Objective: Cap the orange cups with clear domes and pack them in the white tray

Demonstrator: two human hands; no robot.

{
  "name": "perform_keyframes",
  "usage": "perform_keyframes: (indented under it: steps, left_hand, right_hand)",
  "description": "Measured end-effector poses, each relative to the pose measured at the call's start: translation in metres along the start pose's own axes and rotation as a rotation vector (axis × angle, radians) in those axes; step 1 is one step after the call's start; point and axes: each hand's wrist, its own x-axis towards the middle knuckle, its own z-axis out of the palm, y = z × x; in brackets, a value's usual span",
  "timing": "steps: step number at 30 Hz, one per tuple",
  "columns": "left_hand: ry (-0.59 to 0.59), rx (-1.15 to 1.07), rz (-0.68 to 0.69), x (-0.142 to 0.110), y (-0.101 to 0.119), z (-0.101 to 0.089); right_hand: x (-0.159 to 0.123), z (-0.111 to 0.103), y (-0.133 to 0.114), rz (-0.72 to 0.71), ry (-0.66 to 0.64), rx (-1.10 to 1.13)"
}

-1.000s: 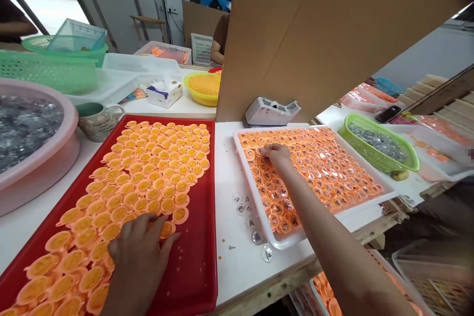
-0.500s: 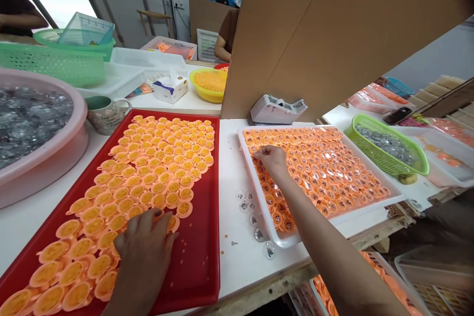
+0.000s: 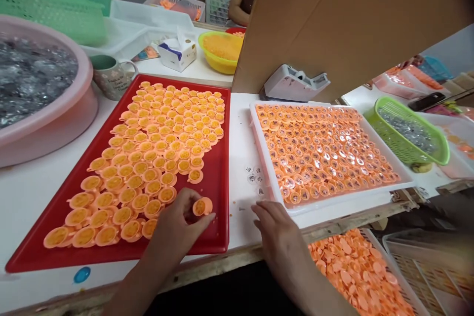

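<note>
My left hand (image 3: 181, 222) pinches a small orange toy cup (image 3: 203, 206) with yellow filling between thumb and fingers, above the bare right part of the red tray (image 3: 218, 229). Rows of similar orange cups (image 3: 140, 201) cover most of that tray. My right hand (image 3: 283, 237) is low over the white table between the two trays, fingers stretched out and thumb hidden. Just beyond its fingertips lie several small clear printed discs (image 3: 254, 177). To the right, a white tray (image 3: 274, 185) holds orange cups topped with printed discs (image 3: 318, 158).
A pink basin (image 3: 83, 103) of clear pieces and a mug (image 3: 113, 79) stand at left. Behind are a tissue box (image 3: 177, 54), a yellow bowl (image 3: 222, 65), a tape dispenser (image 3: 296, 84) and a cardboard panel (image 3: 314, 24). A green basket (image 3: 403, 153) stands right; a crate of orange parts (image 3: 355, 276) sits below.
My left hand has lifted a cup out of the rows and moved right with it. My right hand has come back from the white tray to the discs on the table. The view has shifted.
</note>
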Motion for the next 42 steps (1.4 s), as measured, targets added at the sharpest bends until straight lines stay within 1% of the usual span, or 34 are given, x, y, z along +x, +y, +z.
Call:
perform_keyframes:
  steps: [2, 4, 6, 9, 11, 13, 15, 17, 19, 21, 24, 27, 29, 32, 35, 37, 39, 41, 42]
  left_hand:
    - [-0.017, -0.073, -0.047, -0.001, 0.003, 0.003]
    - [-0.025, -0.114, -0.046, -0.001, 0.003, 0.005]
    - [-0.044, -0.143, -0.018, -0.001, 0.003, 0.006]
    - [-0.049, -0.206, 0.001, -0.002, 0.001, 0.007]
    - [-0.058, -0.285, -0.039, -0.004, 0.001, 0.006]
    - [-0.097, -0.39, -0.104, -0.007, 0.002, 0.004]
    - [-0.147, -0.5, -0.15, -0.009, 0.003, 0.001]
    - [-0.18, -0.577, -0.161, -0.01, 0.003, -0.001]
    - [-0.202, -0.609, -0.156, -0.009, 0.003, -0.002]
    - [-0.226, -0.609, -0.161, -0.008, 0.003, -0.003]
    - [-0.24, -0.609, -0.174, -0.007, 0.004, -0.001]
    - [-0.242, -0.628, -0.162, -0.007, 0.004, 0.002]
    - [-0.242, -0.665, -0.17, -0.006, 0.002, 0.003]
    - [-0.236, -0.755, -0.212, -0.005, -0.001, 0.005]
    - [-0.186, -0.71, -0.221, -0.003, -0.003, 0.005]
    - [-0.133, -0.644, -0.214, -0.002, -0.003, 0.004]
    - [-0.103, -0.627, -0.223, -0.002, -0.002, 0.003]
    - [-0.116, -0.656, -0.252, -0.003, -0.002, 0.002]
    - [-0.126, -0.677, -0.271, -0.004, -0.002, 0.002]
  right_hand:
    - [-0.027, 0.02, -0.004, -0.011, 0.032, -0.185]
    - [-0.038, 0.033, -0.006, 0.017, 0.05, -0.244]
    - [-0.037, 0.038, -0.008, 0.038, 0.023, -0.186]
    - [-0.025, 0.04, -0.013, 0.062, -0.04, -0.051]
    - [-0.018, 0.043, -0.013, 0.1, -0.031, -0.004]
    - [-0.012, 0.047, -0.01, 0.124, -0.013, 0.004]
    - [-0.009, 0.049, -0.007, 0.102, -0.017, 0.022]
    - [-0.008, 0.048, -0.005, 0.085, -0.012, 0.099]
    - [-0.007, 0.044, -0.005, 0.142, 0.018, 0.248]
    - [-0.004, 0.04, -0.004, 0.257, 0.022, 0.438]
    - [0.002, 0.036, -0.003, 0.442, -0.043, 0.71]
    - [0.007, 0.039, -0.002, 0.566, -0.095, 0.856]
    - [0.007, 0.043, -0.001, 0.598, -0.094, 0.844]
    - [0.004, 0.047, 0.0, 0.583, -0.063, 0.721]
    - [-0.003, 0.047, -0.001, 0.568, -0.014, 0.645]
    - [-0.006, 0.043, -0.003, 0.57, 0.025, 0.64]
    - [-0.006, 0.037, -0.005, 0.556, 0.07, 0.658]
    - [-0.003, 0.03, -0.01, 0.519, 0.085, 0.691]
    - [-0.001, 0.027, -0.012, 0.495, 0.072, 0.705]
